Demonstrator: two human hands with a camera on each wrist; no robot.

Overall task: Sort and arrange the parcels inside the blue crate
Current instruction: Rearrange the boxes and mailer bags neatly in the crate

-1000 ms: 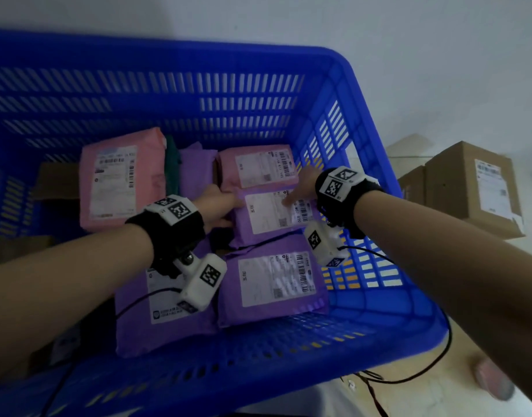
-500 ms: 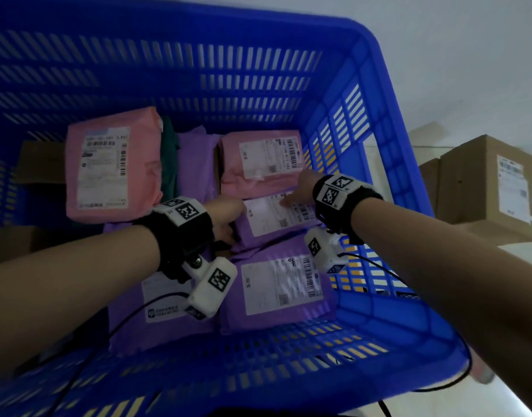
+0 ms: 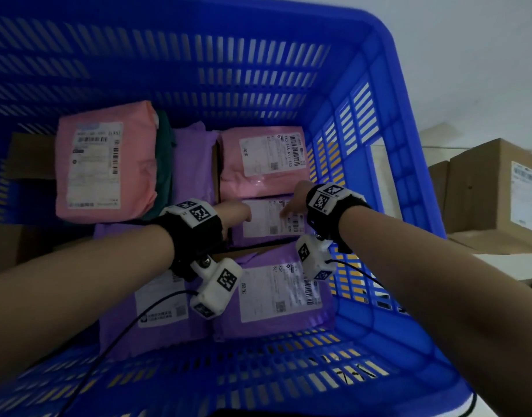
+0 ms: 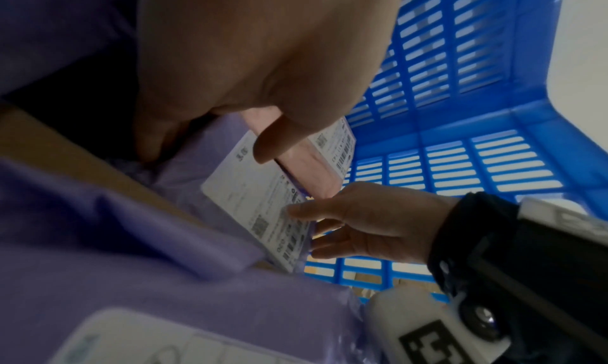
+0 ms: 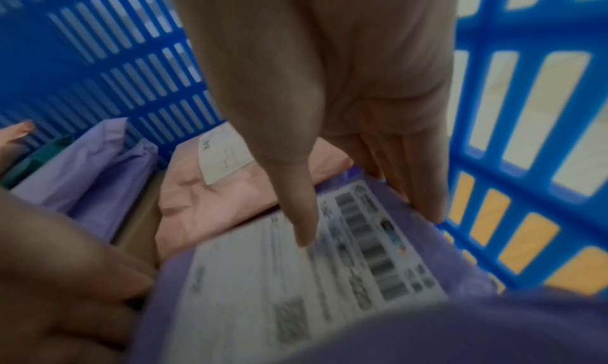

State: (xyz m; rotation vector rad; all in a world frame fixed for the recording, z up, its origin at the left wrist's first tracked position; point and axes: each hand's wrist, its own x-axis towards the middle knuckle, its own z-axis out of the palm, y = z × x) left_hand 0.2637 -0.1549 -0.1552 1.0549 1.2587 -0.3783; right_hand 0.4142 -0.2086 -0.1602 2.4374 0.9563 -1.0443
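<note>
Inside the blue crate (image 3: 404, 121), a small purple parcel (image 3: 266, 224) with a white label lies by the right wall. It sits between a pink parcel (image 3: 258, 164) behind it and a larger purple parcel (image 3: 276, 293) in front. My left hand (image 3: 236, 213) grips its left end, thumb (image 4: 279, 141) above and fingers (image 4: 154, 135) down the side. Gripping the right end is my right hand (image 3: 296, 200), with its thumb (image 5: 302, 226) on the label and its fingers (image 5: 421, 187) between the parcel and the crate wall.
A big pink parcel (image 3: 105, 161) lies at the back left, with a green one (image 3: 165, 164) and an upright purple one (image 3: 192, 164) beside it. Another purple parcel (image 3: 156, 308) lies at the front left. Brown cardboard (image 3: 27, 158) shows at the far left. Cardboard boxes (image 3: 493, 188) stand outside the crate.
Both hands stay on the small purple parcel, which has barely moved. My head has come closer over the crate.
</note>
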